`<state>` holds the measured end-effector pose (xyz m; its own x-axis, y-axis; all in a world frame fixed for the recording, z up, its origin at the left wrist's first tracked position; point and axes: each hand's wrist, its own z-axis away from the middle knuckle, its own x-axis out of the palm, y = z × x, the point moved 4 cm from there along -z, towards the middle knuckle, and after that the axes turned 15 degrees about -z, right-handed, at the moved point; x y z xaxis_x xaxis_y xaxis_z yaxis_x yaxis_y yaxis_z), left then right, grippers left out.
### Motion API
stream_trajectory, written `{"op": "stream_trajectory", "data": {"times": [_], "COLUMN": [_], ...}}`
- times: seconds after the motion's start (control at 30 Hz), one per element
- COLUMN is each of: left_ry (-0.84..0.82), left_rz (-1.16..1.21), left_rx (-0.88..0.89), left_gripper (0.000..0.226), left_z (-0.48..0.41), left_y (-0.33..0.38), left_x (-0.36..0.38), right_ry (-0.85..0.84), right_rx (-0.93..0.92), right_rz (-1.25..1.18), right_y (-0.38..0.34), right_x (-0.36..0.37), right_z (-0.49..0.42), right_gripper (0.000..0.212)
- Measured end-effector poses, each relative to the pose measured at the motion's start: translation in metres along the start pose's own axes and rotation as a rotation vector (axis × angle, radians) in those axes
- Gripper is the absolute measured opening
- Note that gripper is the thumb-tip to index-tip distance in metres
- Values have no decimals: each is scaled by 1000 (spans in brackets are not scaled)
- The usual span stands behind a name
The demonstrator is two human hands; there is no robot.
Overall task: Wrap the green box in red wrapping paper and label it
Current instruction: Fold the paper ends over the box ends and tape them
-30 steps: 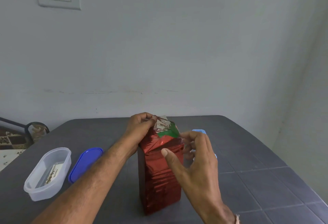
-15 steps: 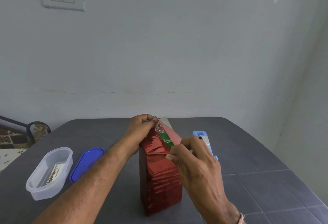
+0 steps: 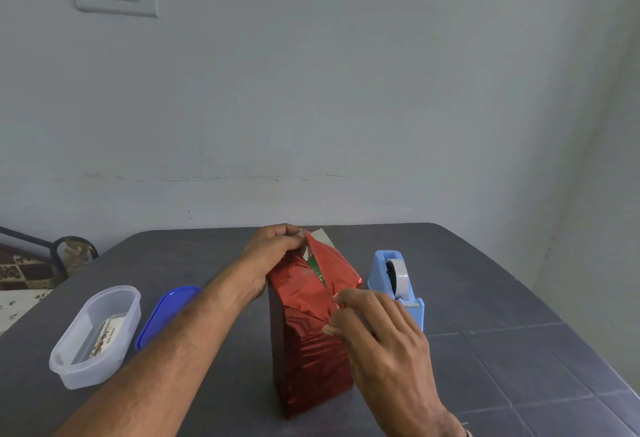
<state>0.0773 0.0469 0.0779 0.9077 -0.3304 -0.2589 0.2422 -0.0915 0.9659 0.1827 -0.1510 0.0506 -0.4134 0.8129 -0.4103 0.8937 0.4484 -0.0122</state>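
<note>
Right hand (image 3: 381, 336) has dropped from the top flap to the near face of the parcel; the right-side flap now lies folded across the top, so less green shows. Its fingers are curled, with the tips pinching a fold of the red wrapping paper (image 3: 311, 360). Left hand (image 3: 273, 249) is curled over the top far-left corner, pinching the gathered paper there. Green box (image 3: 318, 272) stands upright mid-table, visible only as a thin sliver in the top gap (silver paper backing shows beside it). Blue tape dispenser (image 3: 398, 281) sits just right of the parcel. Clear tub (image 3: 69, 364) and blue lid (image 3: 166, 312) are on the left of the grey table (image 3: 502, 350), lid beside tub.
</note>
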Motion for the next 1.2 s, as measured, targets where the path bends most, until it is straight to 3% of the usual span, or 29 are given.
{"op": "stream_trajectory", "data": {"times": [0.23, 0.37, 0.77, 1.03, 1.2], "left_ry": [55, 132, 38, 110, 168], "left_rz": [34, 55, -38, -98, -196], "left_rx": [66, 101, 20, 72, 151], "left_gripper": [14, 17, 27, 26, 47], "left_z": [2, 6, 3, 0, 4], "left_y": [0, 1, -2, -2, 3], "left_x": [-4, -3, 2, 2, -3], "right_ry": [22, 31, -8, -8, -32], "right_rx": [38, 111, -12, -12, 11], "right_rz": [-66, -177, -61, -107, -138], "right_y": [1, 3, 1, 2, 3], "right_x": [4, 11, 15, 16, 14], "right_z": [-3, -7, -1, 1, -3], "right_gripper": [25, 43, 40, 28, 27]}}
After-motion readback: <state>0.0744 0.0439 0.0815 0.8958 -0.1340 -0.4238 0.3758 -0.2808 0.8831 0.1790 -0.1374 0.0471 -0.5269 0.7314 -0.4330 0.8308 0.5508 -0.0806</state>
